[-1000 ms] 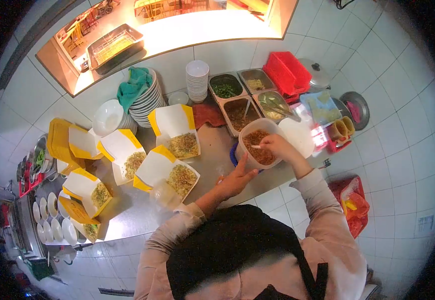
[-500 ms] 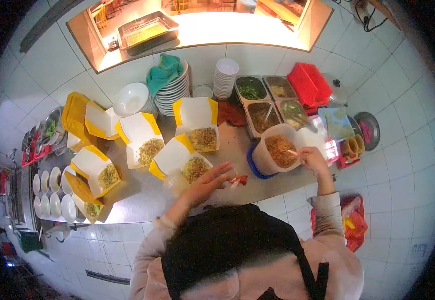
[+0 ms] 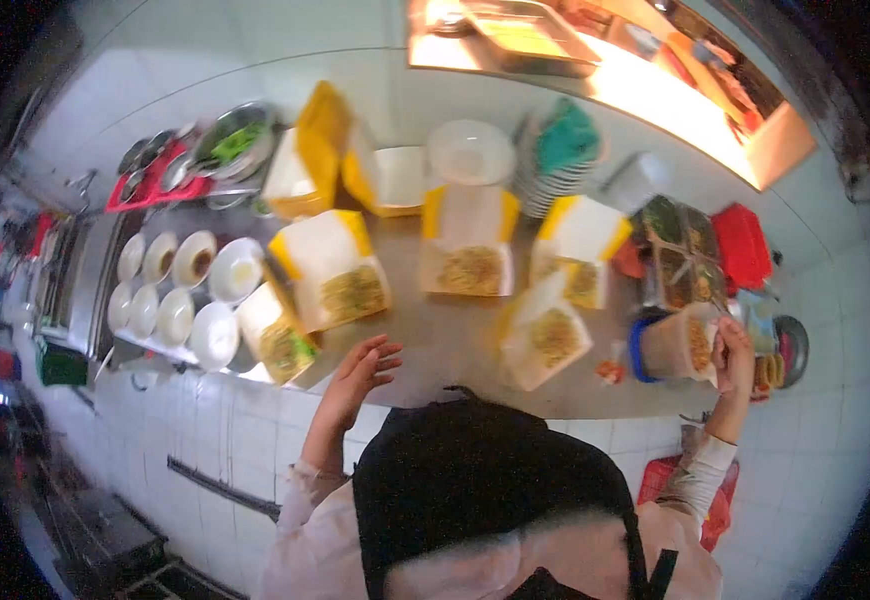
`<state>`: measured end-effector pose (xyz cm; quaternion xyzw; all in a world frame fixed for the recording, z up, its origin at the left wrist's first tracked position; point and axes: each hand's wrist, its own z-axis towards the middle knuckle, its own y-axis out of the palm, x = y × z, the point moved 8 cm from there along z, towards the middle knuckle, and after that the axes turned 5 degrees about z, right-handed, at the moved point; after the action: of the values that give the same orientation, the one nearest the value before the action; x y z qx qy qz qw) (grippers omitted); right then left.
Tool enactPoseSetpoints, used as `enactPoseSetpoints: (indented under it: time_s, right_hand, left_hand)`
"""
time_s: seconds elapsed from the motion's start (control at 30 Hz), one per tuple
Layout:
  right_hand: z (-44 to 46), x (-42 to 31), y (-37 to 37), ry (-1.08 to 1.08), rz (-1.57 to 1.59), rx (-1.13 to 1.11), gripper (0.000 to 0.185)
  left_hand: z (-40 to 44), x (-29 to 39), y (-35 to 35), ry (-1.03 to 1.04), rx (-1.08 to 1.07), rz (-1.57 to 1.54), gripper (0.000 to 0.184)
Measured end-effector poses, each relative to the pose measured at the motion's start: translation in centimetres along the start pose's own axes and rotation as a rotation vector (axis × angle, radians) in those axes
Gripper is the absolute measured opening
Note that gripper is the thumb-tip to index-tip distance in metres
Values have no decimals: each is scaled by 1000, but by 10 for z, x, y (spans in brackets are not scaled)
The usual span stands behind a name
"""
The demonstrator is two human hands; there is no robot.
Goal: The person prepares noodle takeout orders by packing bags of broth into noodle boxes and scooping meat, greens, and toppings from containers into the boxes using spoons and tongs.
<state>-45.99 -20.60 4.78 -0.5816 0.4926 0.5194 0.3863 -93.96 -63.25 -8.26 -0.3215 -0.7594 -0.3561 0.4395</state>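
My left hand (image 3: pixel 363 366) hangs over the counter's front edge with its fingers apart and nothing in it. The nearest box to it is a yellow and white one with noodles (image 3: pixel 340 270); another noodle box (image 3: pixel 280 335) lies to its left. At the right, my right hand (image 3: pixel 731 358) is closed at the rim of a plastic tub (image 3: pixel 667 345) of brown crumbly topping; the thing in its fingers is too blurred to make out. More open noodle boxes stand mid-counter, one (image 3: pixel 470 245) at the back and one (image 3: pixel 547 335) near the front edge.
White bowls (image 3: pixel 217 335) stand in two rows at the left. Behind are stacked yellow boxes (image 3: pixel 317 140), a plate stack with a green cloth (image 3: pixel 567 140), metal food pans (image 3: pixel 677 285) and a red basket (image 3: pixel 740 247). A small red and white item (image 3: pixel 610 372) lies beside the tub.
The view has swung left. My left hand has moved from beside the front noodle box to the counter's left part, fingers spread. My right hand remains at the tub.
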Motion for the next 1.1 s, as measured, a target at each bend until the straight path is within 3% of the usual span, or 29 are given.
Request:
enactPoseSetpoints:
  time_s: [0.17, 0.23, 0.3, 0.37, 0.47, 0.5, 0.6, 0.7, 0.8, 0.9, 0.93, 1.0, 1.03, 1.1]
  right_hand:
    - [-27, 7, 198, -20, -58, -332, 17]
    - [-43, 35, 279, 81, -42, -479, 16]
    - [-49, 83, 344, 108, -107, -480, 15]
    - [-75, 107, 418, 98, -131, -695, 13]
    - [-82, 168, 480, -320, -571, -675, 16]
    - [-91, 175, 498, -525, -733, -690, 17]
    - [-121, 176, 532, -761, -1059, -692, 14]
    - [-128, 161, 543, -733, -1152, -687, 21]
    - [-121, 156, 542, -762, -971, -636, 19]
    - [-107, 182, 538, -795, -653, -604, 16]
    - [-92, 199, 531, -409, -482, -658, 16]
    - [-81, 231, 515, 328, -81, -684, 18]
    - [-79, 215, 505, 413, 79, -705, 18]
    - [-81, 151, 465, 537, 413, -710, 18]
  left_hand:
    - [-13, -2, -73, -26, 157, -54, 39]
    - [-25, 0, -89, -39, 171, -68, 38]
    - [-37, -2, -104, -45, 166, -66, 39]
    - [-49, -2, -116, -62, 185, -81, 39]
    - [-64, -8, -135, -69, 246, -130, 39]
    - [-68, -12, -142, -70, 272, -150, 40]
    - [-76, -22, -162, -43, 372, -205, 36]
    - [-82, -56, -210, -72, 767, -55, 34]
    - [-84, -93, -259, -85, 1042, 349, 34]
    - [-64, -127, -268, -168, 893, 368, 28]
    - [-56, -133, -265, -221, 814, 365, 26]
    - [-48, -162, -289, -80, 830, 523, 23]
    - [-36, -171, -289, 1, 821, 599, 22]
    - [-46, -132, -251, -134, 809, 424, 24]
